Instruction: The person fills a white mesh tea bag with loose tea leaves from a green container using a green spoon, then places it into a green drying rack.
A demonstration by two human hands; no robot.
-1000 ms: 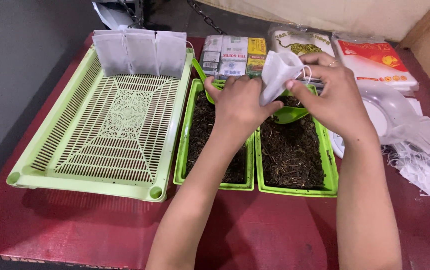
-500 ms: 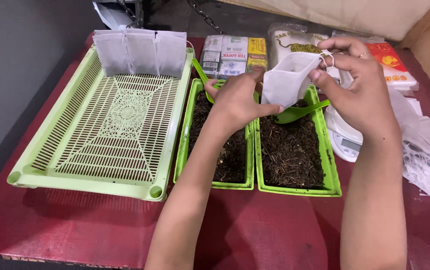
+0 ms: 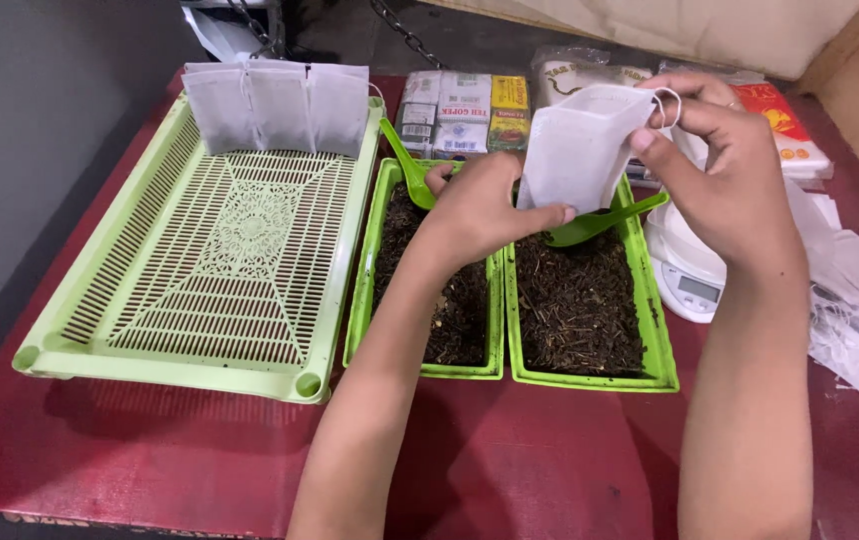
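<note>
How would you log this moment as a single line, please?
left hand: touches bag | right hand: holds white filter bag | below: green trays

My right hand (image 3: pixel 740 190) holds an empty white paper filter bag (image 3: pixel 580 145) by its top edge, above 2 green plastic trays (image 3: pixel 495 345) of dark dried leaves. My left hand (image 3: pixel 480 205) pinches the bag's lower edge, beside a green plastic scoop (image 3: pixel 605 220).

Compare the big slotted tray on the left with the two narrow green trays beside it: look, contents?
The slotted tray is wide, pale green and perforated; the narrow trays are brighter green with solid walls. The slotted tray holds only three white bags standing at its far end; each narrow tray is filled with dark loose leaf material and has a green scoop in it. All rest on the red table.
</note>
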